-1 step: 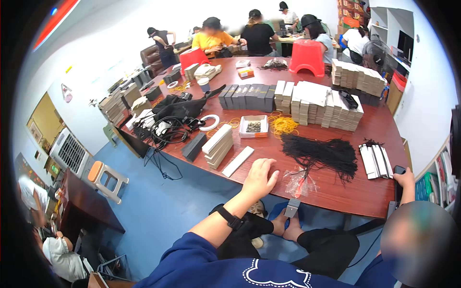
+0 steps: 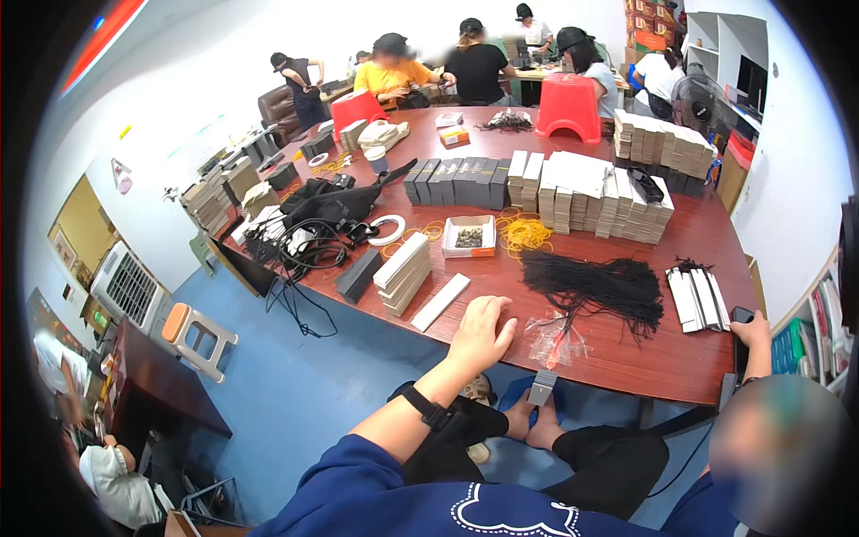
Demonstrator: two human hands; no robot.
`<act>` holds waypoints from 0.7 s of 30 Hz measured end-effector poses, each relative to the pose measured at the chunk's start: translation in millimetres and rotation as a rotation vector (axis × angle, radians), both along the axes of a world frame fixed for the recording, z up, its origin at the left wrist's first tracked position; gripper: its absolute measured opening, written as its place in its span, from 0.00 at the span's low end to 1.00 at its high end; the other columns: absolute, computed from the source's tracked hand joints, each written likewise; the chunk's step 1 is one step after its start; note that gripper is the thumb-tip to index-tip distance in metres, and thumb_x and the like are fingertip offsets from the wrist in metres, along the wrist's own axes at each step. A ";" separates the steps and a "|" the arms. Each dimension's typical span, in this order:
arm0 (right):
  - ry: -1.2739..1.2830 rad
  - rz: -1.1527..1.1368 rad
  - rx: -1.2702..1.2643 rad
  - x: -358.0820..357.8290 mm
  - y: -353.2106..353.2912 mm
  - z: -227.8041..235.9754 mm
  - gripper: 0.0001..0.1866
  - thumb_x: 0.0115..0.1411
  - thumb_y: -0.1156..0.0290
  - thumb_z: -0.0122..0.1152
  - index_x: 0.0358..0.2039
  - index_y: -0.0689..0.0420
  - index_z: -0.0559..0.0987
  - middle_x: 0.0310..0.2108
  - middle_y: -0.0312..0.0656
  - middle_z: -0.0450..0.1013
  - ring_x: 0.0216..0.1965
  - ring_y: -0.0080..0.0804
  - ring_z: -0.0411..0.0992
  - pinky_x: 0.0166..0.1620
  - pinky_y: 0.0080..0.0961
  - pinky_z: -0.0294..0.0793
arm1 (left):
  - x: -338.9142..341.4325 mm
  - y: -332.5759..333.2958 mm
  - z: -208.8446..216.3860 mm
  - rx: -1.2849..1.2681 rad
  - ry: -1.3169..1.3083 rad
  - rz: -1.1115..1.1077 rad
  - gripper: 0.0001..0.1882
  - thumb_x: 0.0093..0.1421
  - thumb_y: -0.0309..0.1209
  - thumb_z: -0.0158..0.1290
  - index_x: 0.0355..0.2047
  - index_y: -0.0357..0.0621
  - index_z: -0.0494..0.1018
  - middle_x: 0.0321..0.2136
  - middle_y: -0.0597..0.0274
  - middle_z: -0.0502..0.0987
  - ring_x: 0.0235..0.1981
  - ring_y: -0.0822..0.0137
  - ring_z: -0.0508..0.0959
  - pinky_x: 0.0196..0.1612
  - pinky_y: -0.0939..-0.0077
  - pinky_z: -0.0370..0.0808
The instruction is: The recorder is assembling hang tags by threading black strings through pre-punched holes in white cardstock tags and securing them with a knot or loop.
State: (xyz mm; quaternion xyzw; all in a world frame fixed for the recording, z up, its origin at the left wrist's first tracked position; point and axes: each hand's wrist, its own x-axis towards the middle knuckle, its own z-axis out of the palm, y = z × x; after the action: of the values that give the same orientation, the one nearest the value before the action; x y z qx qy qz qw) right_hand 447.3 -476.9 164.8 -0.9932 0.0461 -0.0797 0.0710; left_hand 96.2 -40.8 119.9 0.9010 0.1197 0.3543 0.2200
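Observation:
My left hand rests on the near edge of the red-brown table, fingers loosely stretched and thumb apart, with nothing in it. Beside it lie a single pale strip and a crumpled clear plastic bag with something red in it. A heap of black cords spreads to the right of the bag. At the table's right edge, my right hand is closed round a dark, phone-like device. White strips with black cords lie next to that hand. A blurred patch hides part of my right arm.
Yellow rubber bands surround a small box of metal bits. Stacked pale boxes, dark boxes and tangled black cables stand farther back. A red stool sits on the far side. Several people work beyond.
The whole view has shifted very slightly. Both hands keep their places and poses.

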 end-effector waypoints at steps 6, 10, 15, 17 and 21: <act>-0.045 0.325 0.228 64.9 -33.1 -49.9 0.41 0.39 0.55 0.68 0.52 0.65 0.69 0.50 0.58 0.70 0.53 0.50 0.68 0.55 0.38 0.67 | 4.2 6.7 -9.8 0.056 -0.070 0.000 0.18 0.53 0.33 0.53 0.43 0.40 0.69 0.39 0.49 0.71 0.45 0.48 0.69 0.50 0.57 0.67; 0.014 0.538 0.480 81.8 -32.2 -84.7 0.40 0.40 0.55 0.69 0.51 0.65 0.70 0.48 0.54 0.71 0.52 0.45 0.69 0.53 0.36 0.68 | -0.8 4.2 -11.4 0.020 -0.081 0.029 0.19 0.53 0.34 0.53 0.44 0.40 0.67 0.42 0.49 0.69 0.49 0.49 0.68 0.53 0.60 0.67; 0.087 0.537 0.492 59.7 -1.2 -85.8 0.40 0.40 0.52 0.68 0.50 0.65 0.71 0.47 0.55 0.72 0.50 0.45 0.71 0.51 0.36 0.69 | -3.3 2.0 -11.5 -0.041 -0.019 0.026 0.18 0.53 0.33 0.53 0.43 0.39 0.66 0.41 0.51 0.67 0.49 0.52 0.66 0.52 0.61 0.66; 0.092 0.537 0.491 53.2 8.1 -80.4 0.39 0.40 0.51 0.68 0.49 0.65 0.72 0.46 0.55 0.73 0.49 0.44 0.71 0.51 0.36 0.69 | -2.6 1.6 -11.9 -0.038 -0.012 0.019 0.18 0.53 0.33 0.53 0.43 0.40 0.66 0.41 0.52 0.67 0.49 0.52 0.66 0.52 0.62 0.66; 0.104 0.539 0.481 51.8 15.2 -78.5 0.39 0.41 0.49 0.68 0.48 0.65 0.73 0.45 0.55 0.73 0.47 0.44 0.72 0.49 0.36 0.70 | -2.4 0.6 -9.6 -0.017 -0.011 0.026 0.18 0.53 0.33 0.53 0.43 0.40 0.66 0.41 0.52 0.67 0.49 0.52 0.66 0.52 0.62 0.66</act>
State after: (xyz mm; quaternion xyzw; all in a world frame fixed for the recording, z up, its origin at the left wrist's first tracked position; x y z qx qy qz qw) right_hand 499.2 -461.6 86.2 -0.9274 -0.1962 0.0054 0.3184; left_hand 93.8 -40.2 110.3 0.8955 0.1331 0.3609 0.2237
